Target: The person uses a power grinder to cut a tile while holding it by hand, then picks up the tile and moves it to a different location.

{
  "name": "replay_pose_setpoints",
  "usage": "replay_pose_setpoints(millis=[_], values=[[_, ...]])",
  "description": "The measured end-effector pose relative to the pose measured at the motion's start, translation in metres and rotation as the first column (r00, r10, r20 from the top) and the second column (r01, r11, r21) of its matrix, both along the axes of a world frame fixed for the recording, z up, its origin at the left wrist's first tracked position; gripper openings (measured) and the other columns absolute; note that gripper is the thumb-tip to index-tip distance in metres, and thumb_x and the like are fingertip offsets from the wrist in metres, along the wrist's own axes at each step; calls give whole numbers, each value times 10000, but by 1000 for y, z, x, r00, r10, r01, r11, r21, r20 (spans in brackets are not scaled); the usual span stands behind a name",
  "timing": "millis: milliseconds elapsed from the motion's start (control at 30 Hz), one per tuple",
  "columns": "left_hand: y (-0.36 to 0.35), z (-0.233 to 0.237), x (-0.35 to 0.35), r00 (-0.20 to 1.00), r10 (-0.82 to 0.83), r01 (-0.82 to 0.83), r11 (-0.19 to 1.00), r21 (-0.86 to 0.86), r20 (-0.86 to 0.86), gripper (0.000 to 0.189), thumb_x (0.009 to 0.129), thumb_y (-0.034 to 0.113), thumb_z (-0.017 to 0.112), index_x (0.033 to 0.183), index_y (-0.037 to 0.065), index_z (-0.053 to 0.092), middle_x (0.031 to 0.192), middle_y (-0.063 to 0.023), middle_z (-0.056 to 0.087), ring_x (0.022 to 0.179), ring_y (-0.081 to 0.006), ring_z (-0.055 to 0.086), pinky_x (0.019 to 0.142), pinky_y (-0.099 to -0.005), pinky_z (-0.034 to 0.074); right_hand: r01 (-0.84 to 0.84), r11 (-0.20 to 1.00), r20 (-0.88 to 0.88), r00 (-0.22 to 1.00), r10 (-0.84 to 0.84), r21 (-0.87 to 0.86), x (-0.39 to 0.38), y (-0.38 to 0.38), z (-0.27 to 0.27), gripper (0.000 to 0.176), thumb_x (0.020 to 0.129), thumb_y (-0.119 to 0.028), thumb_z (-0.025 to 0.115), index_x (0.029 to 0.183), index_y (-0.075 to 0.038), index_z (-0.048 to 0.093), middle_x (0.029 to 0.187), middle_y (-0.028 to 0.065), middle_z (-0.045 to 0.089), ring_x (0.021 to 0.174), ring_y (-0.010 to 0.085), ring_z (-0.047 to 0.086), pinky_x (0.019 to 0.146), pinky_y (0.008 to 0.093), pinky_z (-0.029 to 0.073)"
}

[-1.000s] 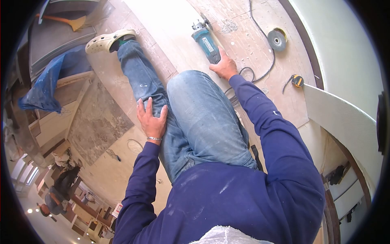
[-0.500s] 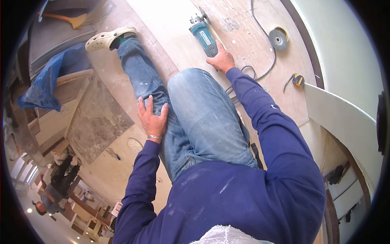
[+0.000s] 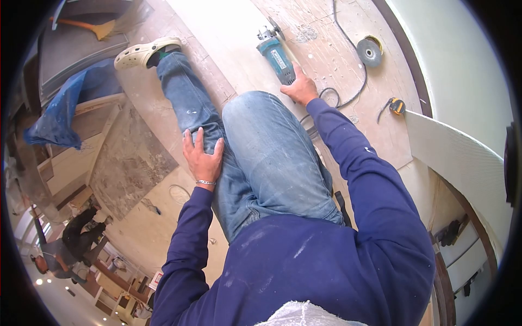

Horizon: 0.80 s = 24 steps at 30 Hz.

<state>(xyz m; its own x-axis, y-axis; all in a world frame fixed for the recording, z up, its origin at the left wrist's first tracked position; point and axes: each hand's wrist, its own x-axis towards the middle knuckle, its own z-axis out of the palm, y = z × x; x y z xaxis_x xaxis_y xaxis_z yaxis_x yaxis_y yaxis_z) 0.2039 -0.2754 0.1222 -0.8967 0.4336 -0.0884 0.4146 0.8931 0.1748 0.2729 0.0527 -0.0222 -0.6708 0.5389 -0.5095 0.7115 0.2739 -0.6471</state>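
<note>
My right hand (image 3: 302,88) is wrapped round the rear end of a teal angle grinder (image 3: 277,58), which lies on the dusty floor with its disc end pointing away from me. The cord trails from its rear in loops beside my forearm. My left hand (image 3: 204,160) rests on the blue jeans (image 3: 204,117) near the knee, its fingers spread and nothing in it. A grey grinding disc (image 3: 370,52) lies to the right of the grinder.
A yellow and black tape measure (image 3: 397,106) sits at the right by a ribbed white panel (image 3: 454,142). Blue plastic sheeting (image 3: 62,111) and a broom (image 3: 100,28) are at the left. Another person (image 3: 62,252) is at the lower left, in the background.
The grinder and my right hand appear slightly farther right and lower. The other person has shifted, with an arm now raised. My left hand stays on the leg.
</note>
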Motion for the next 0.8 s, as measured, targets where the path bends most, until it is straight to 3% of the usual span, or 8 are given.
replay_pose_setpoints(millis=[200,267,367,800], values=[[1,0,1,1000,3,-3,1000,-1,-5,690,824,442,772,1388,97,578,1547,-237,381,1416,-436,340,1174,-501,298,11,1000,-24,1000,-11,-9,4,0,2,962,688,-398,690,1535,-111,336,1166,294,664,1084,429,661,964,444,514],[0,-1,1,1000,-11,10,1000,-24,-22,685,838,435,763,1404,104,564,1549,-233,381,1421,-392,357,1180,-478,288,9,1000,9,1000,-9,-23,6,-1,3,970,686,-401,696,1539,-117,330,1171,295,661,1091,429,658,969,442,512],[1,-1,0,1000,0,0,1000,-4,-3,692,823,443,773,1389,96,578,1548,-235,380,1422,-435,333,1176,-502,296,6,1000,1,1000,-6,-19,7,-1,3,977,684,-401,697,1542,-123,322,1171,295,662,1093,430,657,973,442,510],[0,-1,0,1000,-7,7,1000,-10,-1,696,830,453,765,1396,97,572,1547,-238,379,1423,-434,333,1181,-503,288,1,1000,9,1000,-1,-25,16,-2,5,989,675,-392,694,1544,-107,318,1197,301,651,1110,434,648,982,440,505]])
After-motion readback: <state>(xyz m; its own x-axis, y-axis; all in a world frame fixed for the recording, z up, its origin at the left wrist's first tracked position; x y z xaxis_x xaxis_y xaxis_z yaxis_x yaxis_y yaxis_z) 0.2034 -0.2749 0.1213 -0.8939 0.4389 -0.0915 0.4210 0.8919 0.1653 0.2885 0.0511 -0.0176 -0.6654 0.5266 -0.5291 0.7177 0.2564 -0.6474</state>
